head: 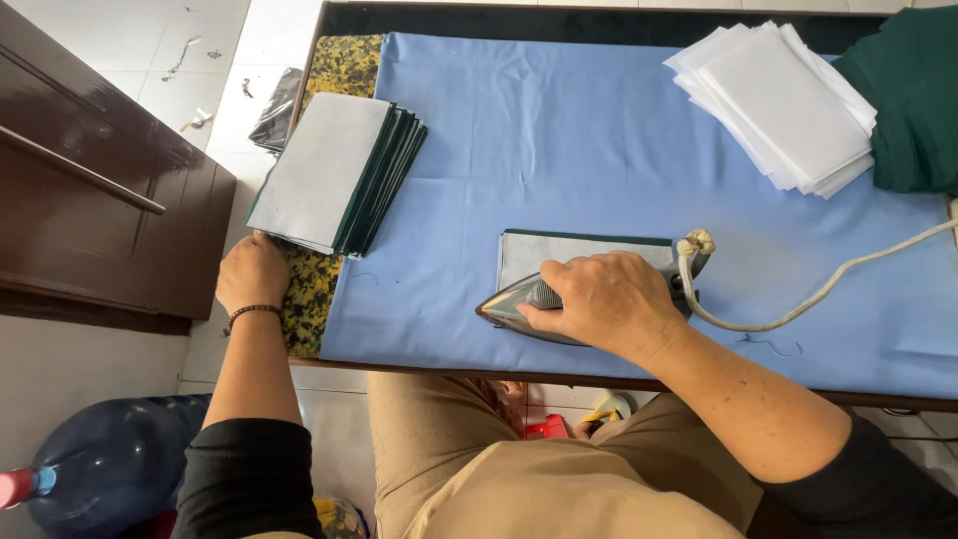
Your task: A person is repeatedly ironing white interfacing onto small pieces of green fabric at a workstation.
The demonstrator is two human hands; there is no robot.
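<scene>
Right hand (pixel 609 299) grip wrapped tight on iron (pixel 519 299), which sits on grey cloth piece (pixel 579 250) on blue bench cover (pixel 599 150) | left hand (pixel 251 271) touches bench edge by stack of grey-green pieces (pixel 334 170), fingers maybe curled, hard to tell | white stack (pixel 783 105) far right

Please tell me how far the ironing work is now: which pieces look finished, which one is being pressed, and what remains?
Apparently done: a fanned stack of grey-faced green pieces, with the left hand at its corner. In hand: the right hand grips the iron on one grey piece on the blue cloth. Seemingly left: the white sheets and green fabric at the far right.
</scene>
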